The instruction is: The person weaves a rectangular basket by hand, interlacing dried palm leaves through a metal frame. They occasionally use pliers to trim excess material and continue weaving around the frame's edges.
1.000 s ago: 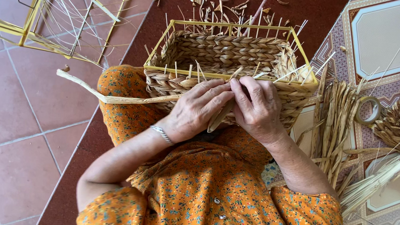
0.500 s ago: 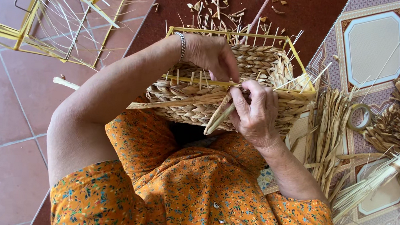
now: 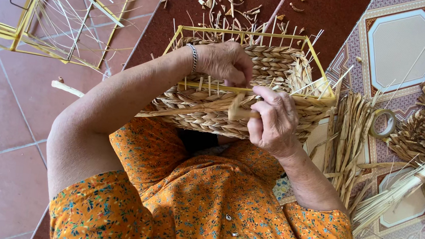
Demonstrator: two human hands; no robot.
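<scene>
Basket: a half-woven basket [image 3: 252, 95] of braided straw on a yellow wire frame sits on the person's lap, tilted with its open top facing away from the body.
Left hand: the left hand [image 3: 225, 62] reaches over the near rim into the basket, fingers curled down behind the yellow bar; their tips are hidden, so what they grip cannot be told. A silver bracelet [image 3: 193, 57] circles the wrist.
Right hand: the right hand [image 3: 273, 120] rests against the outer woven wall, fingers closed around a flat straw strand [image 3: 193, 111] that runs leftward across the wall and ends in a point.
Straw uprights: thin pale stakes stick up along the rim, between the 2 hands.
Clothing: an orange flowered dress [image 3: 193, 206] fills the lower part of the view.
Right side: loose dried straw bundles [image 3: 352, 127] lie on a patterned mat, just beside the basket; a roll of tape [image 3: 382, 123] lies near them.
Top left: another yellow wire frame [image 3: 48, 23] with straw strands stands on red floor tiles, well apart from the hands.
Far side: straw scraps [image 3: 228, 9] lie scattered on a dark red mat beyond the basket.
</scene>
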